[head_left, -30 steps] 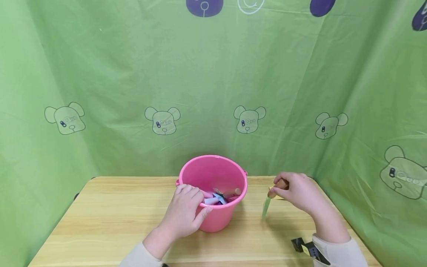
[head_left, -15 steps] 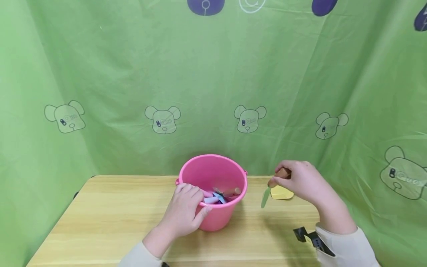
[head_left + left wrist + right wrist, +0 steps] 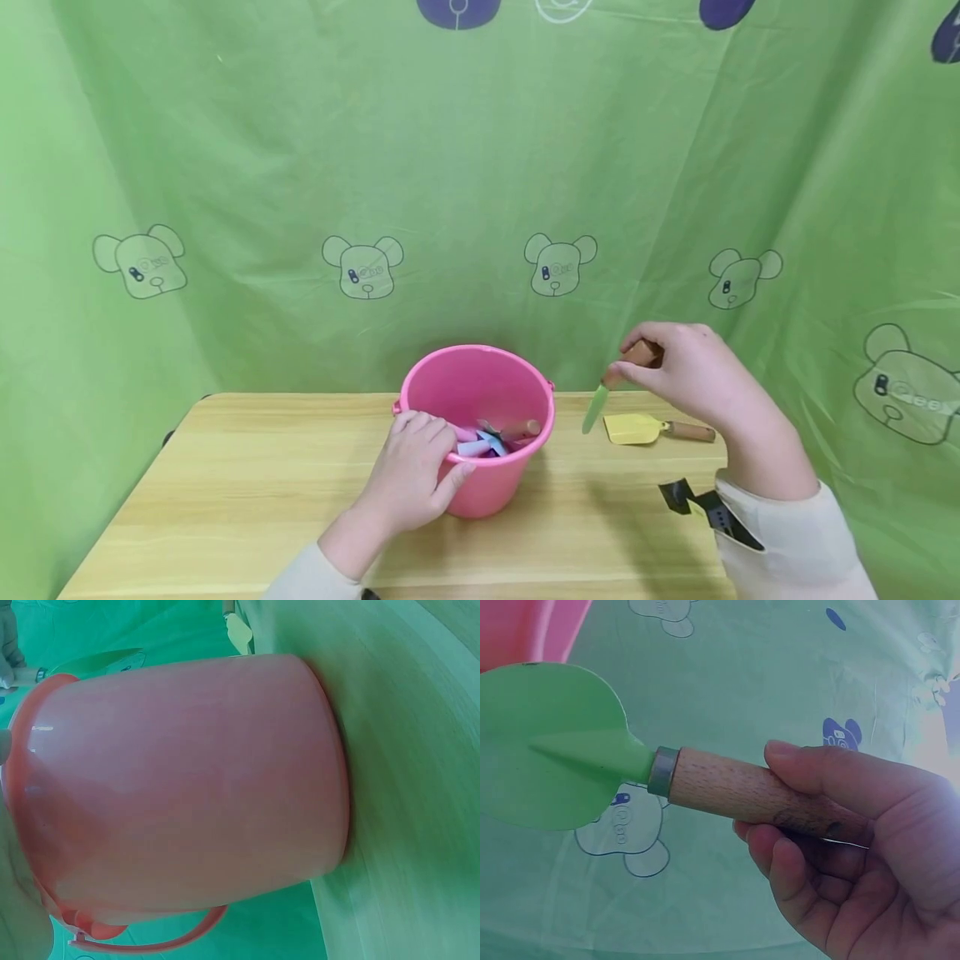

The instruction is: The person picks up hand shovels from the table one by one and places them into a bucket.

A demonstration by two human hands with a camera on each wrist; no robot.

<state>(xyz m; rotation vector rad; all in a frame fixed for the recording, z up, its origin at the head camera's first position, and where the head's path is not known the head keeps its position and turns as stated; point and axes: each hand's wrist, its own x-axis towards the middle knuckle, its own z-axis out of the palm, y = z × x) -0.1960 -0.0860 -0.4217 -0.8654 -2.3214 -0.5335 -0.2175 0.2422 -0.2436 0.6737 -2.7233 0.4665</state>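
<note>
A green trowel [image 3: 555,746] with a wooden handle is held by the handle between the thumb and fingers of my right hand [image 3: 690,371]. In the head view its blade points down and left, above the table to the right of the pink bucket [image 3: 491,487]. My left hand [image 3: 408,475] grips the bucket's near-left rim, thumb outside and fingers over the edge. Inside the bucket lie several tools, among them a wooden handle [image 3: 521,430] and a light blue piece [image 3: 474,448]; their lower parts are hidden. The left wrist view shows the bucket's side [image 3: 187,787] standing on the table.
A yellow flat-bladed shovel [image 3: 632,428] with a wooden handle lies on the wooden table [image 3: 255,483] at the right, below my right hand. Green cloth [image 3: 450,167] with bear heads hangs behind and at both sides. The bucket's pink carrying handle [image 3: 161,945] hangs down.
My right hand has risen with the green trowel, lifting it off the table and uncovering the yellow shovel beneath. The left hand and bucket have stayed in place.
</note>
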